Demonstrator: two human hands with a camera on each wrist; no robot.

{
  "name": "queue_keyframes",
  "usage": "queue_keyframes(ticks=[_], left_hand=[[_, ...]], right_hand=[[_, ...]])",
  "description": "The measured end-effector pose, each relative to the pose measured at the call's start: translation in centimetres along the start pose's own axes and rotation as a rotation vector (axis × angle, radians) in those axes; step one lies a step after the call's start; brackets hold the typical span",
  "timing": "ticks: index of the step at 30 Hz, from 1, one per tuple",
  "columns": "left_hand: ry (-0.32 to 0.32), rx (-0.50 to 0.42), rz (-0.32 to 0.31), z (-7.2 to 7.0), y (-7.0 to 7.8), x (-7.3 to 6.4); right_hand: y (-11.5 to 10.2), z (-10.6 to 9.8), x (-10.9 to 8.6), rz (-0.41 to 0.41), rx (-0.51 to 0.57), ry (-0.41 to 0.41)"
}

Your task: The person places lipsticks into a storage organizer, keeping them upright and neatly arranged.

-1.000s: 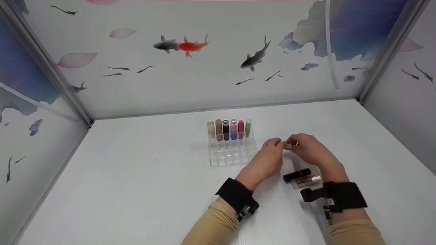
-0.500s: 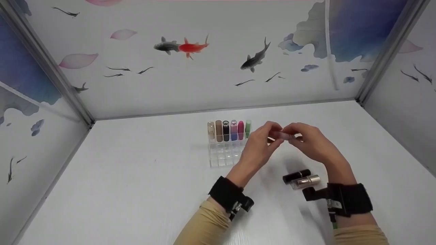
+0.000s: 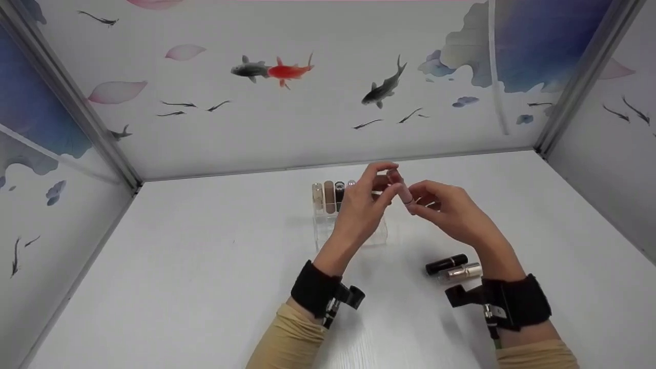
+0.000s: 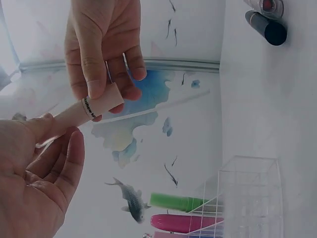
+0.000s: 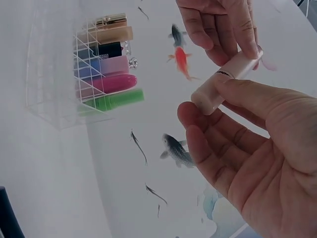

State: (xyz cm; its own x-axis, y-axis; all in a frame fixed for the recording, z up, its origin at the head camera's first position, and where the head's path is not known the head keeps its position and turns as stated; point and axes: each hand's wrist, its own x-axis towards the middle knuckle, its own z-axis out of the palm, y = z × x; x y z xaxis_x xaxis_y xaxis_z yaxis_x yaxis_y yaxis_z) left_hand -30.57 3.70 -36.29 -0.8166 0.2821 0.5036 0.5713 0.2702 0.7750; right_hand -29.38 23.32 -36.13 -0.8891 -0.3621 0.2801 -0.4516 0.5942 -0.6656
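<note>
We see both hands at one slender pale pink tube [image 3: 404, 192], held aslant in the air above the white table [image 3: 179, 282]. The left hand [image 3: 359, 202] pinches its upper end between thumb and fingers, and the right hand [image 3: 448, 210] pinches its lower end, the remaining fingers loosely bent. A dark band of lettering circles the tube (we cannot read it all).

Just beside the hands stands a clear rack [image 3: 379, 237], partly hidden behind the left hand in the head view. From the right wrist we count six tubes in one row of it: a green tube [image 5: 119, 100], a magenta tube [image 5: 116, 84], a pink-and-blue tube [image 5: 111, 65], a black tube [image 5: 106, 50], a tan tube [image 5: 116, 34] and a gold-toned tube [image 5: 111, 21].

Nearer the right wrist, we find a black lipstick [image 3: 447, 264] and a clear-and-gold lipstick [image 3: 464, 272] lying side by side on the table. Both forearms wear tan sleeves [image 3: 289, 335] and black wrist straps [image 3: 315, 289]. Behind, the wall carries painted fish [image 3: 289, 70].
</note>
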Motion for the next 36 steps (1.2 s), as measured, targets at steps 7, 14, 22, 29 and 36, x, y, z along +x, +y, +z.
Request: queue_keyframes(ticks=[7,14,22,29,36], left_hand=[[0.006,0.015,0.028,-1.6,0.0,-0.3],[0.007,0.067,0.051,-3.9,-0.3,-0.8],[-0.013,0.101,0.057,-6.9,-1.1,-1.5],[0.001,0.147,0.039,-8.3,-1.4,-1.7],[0.016,0.138,0.046,-8.5,-1.4,-1.5]], right_hand=[[-0.6,1.1,0.4,-0.030,0.052,-0.002],[-1.2,2.5,1.1,-0.071,0.076,0.013],[-1.9,4.4,1.7,-0.090,0.113,0.038],[-2.6,6.0,2.0,-0.086,0.111,0.060],[-3.4,7.6,2.7,-0.049,0.069,0.143]])
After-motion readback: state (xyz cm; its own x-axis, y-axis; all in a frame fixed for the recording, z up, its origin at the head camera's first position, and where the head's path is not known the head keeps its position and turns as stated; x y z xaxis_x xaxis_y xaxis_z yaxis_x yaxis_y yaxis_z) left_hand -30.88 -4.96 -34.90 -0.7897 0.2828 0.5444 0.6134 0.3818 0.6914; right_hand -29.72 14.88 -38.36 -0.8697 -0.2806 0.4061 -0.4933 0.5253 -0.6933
